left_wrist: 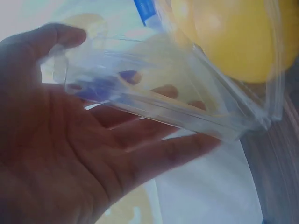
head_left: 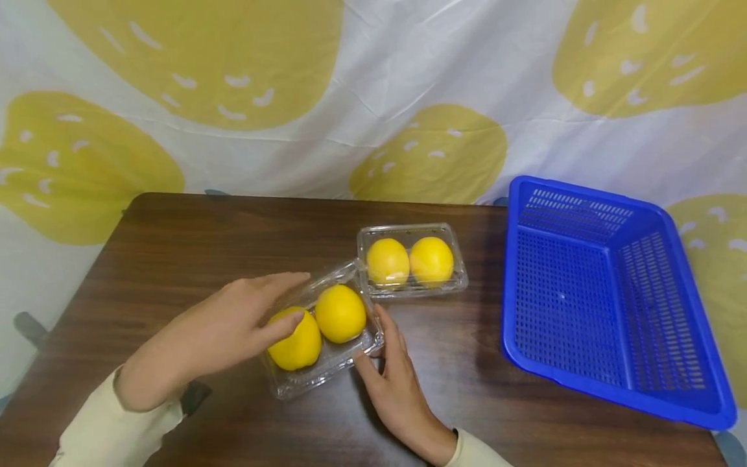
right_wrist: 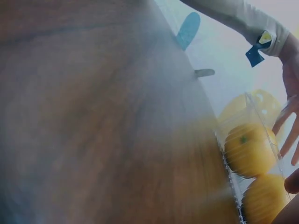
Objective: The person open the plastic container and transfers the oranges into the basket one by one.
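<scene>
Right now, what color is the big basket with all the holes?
The basket is bright blue; it shows best in the head view.

Yellow fruits (head_left: 340, 314), blue basket (head_left: 566, 305), brown table (head_left: 233, 237)

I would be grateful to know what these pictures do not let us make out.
Head view: part of the left fruit in the nearer clear box, covered by the left hand.
Head view: the near edge of the table, cut off by the picture's lower edge.
Left wrist view: the top of a yellow fruit, cut off by the upper edge.
Right wrist view: most of the right hand, cut off at the lower right corner.
</scene>
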A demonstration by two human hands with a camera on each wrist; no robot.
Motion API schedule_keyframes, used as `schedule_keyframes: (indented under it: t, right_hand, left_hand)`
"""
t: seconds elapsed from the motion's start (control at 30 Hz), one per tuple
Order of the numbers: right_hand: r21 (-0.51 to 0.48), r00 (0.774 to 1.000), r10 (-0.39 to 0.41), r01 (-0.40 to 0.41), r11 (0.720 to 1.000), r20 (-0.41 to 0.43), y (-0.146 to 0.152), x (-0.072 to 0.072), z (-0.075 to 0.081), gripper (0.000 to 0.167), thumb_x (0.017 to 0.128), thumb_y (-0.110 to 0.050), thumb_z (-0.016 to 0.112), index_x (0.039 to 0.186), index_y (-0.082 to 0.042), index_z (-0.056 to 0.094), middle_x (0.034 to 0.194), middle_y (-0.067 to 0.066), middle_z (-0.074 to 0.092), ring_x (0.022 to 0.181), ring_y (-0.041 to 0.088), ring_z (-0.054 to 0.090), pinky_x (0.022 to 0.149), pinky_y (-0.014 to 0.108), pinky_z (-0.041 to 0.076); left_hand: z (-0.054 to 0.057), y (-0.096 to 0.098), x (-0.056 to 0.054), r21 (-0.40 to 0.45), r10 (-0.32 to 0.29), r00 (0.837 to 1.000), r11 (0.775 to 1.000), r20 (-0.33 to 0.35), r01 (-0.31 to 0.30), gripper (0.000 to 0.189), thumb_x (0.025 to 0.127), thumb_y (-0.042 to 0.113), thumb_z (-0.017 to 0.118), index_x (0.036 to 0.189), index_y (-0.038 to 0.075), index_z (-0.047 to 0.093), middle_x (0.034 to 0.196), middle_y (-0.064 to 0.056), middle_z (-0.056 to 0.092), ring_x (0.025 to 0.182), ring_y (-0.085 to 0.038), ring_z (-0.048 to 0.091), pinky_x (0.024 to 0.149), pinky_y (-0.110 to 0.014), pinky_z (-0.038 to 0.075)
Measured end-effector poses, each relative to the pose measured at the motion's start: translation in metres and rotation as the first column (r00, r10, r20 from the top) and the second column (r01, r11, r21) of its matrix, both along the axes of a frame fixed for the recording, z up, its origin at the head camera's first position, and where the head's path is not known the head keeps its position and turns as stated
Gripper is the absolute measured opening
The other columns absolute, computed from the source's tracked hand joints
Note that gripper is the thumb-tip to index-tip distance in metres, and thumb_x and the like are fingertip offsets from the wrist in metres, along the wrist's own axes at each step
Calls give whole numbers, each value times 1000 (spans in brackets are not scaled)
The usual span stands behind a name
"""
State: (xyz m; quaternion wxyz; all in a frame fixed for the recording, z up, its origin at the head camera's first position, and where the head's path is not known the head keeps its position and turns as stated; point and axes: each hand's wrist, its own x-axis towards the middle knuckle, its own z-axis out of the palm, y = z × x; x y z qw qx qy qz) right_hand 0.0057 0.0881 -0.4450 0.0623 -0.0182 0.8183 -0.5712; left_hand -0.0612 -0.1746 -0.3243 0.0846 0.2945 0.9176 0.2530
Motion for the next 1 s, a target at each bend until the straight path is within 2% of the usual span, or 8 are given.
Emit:
schedule_keyframes:
  t: [0.27,0.5,0.57,0.63,0.73,0.83,0.93,1.0]
  right_hand:
    - [19,1000,7,-6,1000,-21,0,1,-2,78,110,-25,67,176,-23,26,173,7,40,111,20,61,97,42,53]
    - [23,999,14,-13,1000,-36,1,2,-4,79,110,-25,67,176,-20,24,174,7,41,112,19,62,97,41,54]
    - [27,999,11,-10,1000,-39,1,2,-4,79,110,-26,67,176,-20,24,174,9,40,112,19,62,98,42,54]
    - [26,999,10,-9,1000,-40,1,2,-4,79,110,-26,67,176,-21,24,173,10,40,112,19,62,99,43,54]
    - [29,999,9,-7,1000,-45,1,3,-4,79,110,-27,67,177,-21,24,173,12,40,112,19,62,99,43,54]
    - [30,999,14,-12,999,-52,2,4,-5,80,110,-26,68,177,-21,24,173,13,39,113,19,61,100,43,53]
    - [38,998,17,-15,999,-61,1,5,-5,80,110,-24,69,177,-21,24,172,13,40,112,19,60,101,43,53]
    - [43,998,17,-15,999,-67,1,5,-6,80,110,-24,69,176,-21,25,172,12,41,112,20,60,101,43,52]
  left_hand:
    - [1,-18,-6,103,66,989,993,-133,-52,48,110,28,68,152,5,63,140,-17,74,117,-34,76,103,-63,61]
    - [-8,-25,-9,204,169,968,970,-185,-130,54,108,14,70,158,2,55,147,-23,69,116,-40,77,100,-63,62]
    - [-11,-27,-10,239,197,958,960,-209,-146,55,106,8,70,158,2,54,144,-23,70,106,-37,80,89,-55,68]
    - [-15,-29,-12,268,221,943,951,-248,-152,55,103,3,68,157,2,56,139,-22,73,85,-24,78,70,-39,68]
    - [-21,-34,-15,292,257,921,941,-294,-169,55,101,-2,66,155,2,58,134,-21,76,64,-8,56,52,-25,48]
    - [-25,-39,-18,299,310,903,929,-296,-221,54,102,0,66,155,2,57,123,-19,80,61,-7,49,52,-24,43]
    - [-29,-42,-20,294,366,890,912,-273,-286,55,104,3,66,158,0,53,113,-18,82,67,-15,60,56,-27,47]
    - [-31,-43,-21,298,403,886,896,-230,-330,58,105,5,65,161,-1,49,115,-21,81,75,-27,71,59,-27,51]
